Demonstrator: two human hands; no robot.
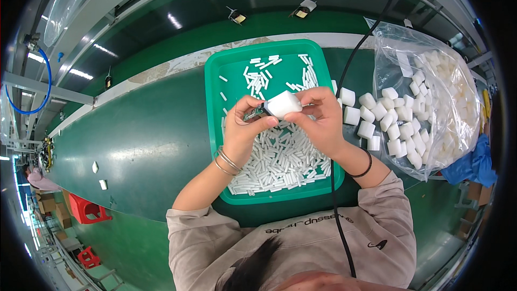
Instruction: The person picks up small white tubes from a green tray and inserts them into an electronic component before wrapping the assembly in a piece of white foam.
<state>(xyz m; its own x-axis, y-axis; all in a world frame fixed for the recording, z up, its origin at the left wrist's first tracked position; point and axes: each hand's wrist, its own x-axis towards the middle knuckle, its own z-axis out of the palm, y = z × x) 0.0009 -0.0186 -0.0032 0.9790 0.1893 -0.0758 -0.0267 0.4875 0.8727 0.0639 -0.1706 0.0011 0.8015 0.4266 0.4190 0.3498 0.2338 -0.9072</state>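
Over the tray, my left hand (242,129) is closed on a small green circuit board assembly (254,113) with a dark end and a thin wire. My right hand (325,119) pinches a white foam-like block (284,104) between thumb and fingers. The block's left end touches the dark end of the assembly; whether one sits inside the other I cannot tell. Below both hands lies a green tray (212,83) holding many short white tubes (280,159), heaped at its near side and scattered at its far side.
A clear plastic bag (388,40) at the right spills white blocks (366,129) onto the green table (145,134). A black cable (360,48) hangs across the tray's right side. Small assemblies (237,17) lie beyond the far ledge. Two small white pieces (103,184) rest at the left.
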